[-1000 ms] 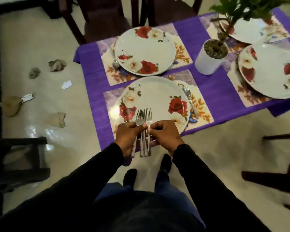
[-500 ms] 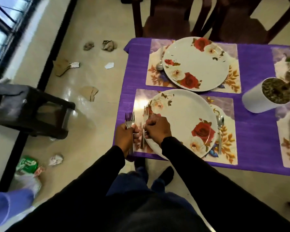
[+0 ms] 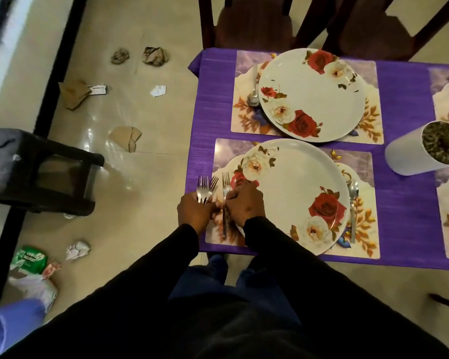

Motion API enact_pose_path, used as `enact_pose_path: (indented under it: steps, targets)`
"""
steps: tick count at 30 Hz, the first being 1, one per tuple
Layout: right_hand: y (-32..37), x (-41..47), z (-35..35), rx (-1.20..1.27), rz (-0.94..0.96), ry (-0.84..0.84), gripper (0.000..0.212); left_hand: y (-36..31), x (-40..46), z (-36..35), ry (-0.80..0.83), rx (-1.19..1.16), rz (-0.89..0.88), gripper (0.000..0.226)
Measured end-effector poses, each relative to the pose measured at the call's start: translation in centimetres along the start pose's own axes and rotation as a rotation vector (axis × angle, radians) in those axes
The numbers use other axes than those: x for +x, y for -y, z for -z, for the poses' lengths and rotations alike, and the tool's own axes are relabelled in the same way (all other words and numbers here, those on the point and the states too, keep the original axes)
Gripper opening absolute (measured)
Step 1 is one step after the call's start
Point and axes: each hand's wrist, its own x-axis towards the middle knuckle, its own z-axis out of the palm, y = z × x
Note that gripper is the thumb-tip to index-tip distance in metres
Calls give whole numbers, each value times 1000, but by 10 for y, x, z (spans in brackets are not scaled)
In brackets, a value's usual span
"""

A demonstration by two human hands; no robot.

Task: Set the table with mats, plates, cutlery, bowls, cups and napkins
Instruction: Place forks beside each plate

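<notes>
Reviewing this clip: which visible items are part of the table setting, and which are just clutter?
Setting: single fork, fork bundle, near plate, far plate, placemats, spoons.
Clutter: crumpled papers, cardboard scraps, green wrapper, potted plant.

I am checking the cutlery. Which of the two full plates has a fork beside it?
The near plate: right hand places a fork left of it.
</notes>
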Motion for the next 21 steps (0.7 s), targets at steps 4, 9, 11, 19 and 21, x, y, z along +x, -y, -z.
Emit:
enact_pose_path:
  steps: [4,9,11,19,21]
  targets:
    - [4,3,-10,10,0,11,2,2,8,3,11,6,-18,16]
    - [5,4,-14,-73,36,32,12,-3,10,2,-38,-45,17,13]
    - [7,4,-14,-119,58,44,10,-3,11,1,-43,-53,35,15]
    - [5,-1,-8,-142,127,180,19,-8,7,-1,-91,32,8,17]
    - [5,-4,-6,-183,150,258,19,-6,6,-2,-89,54,6,18]
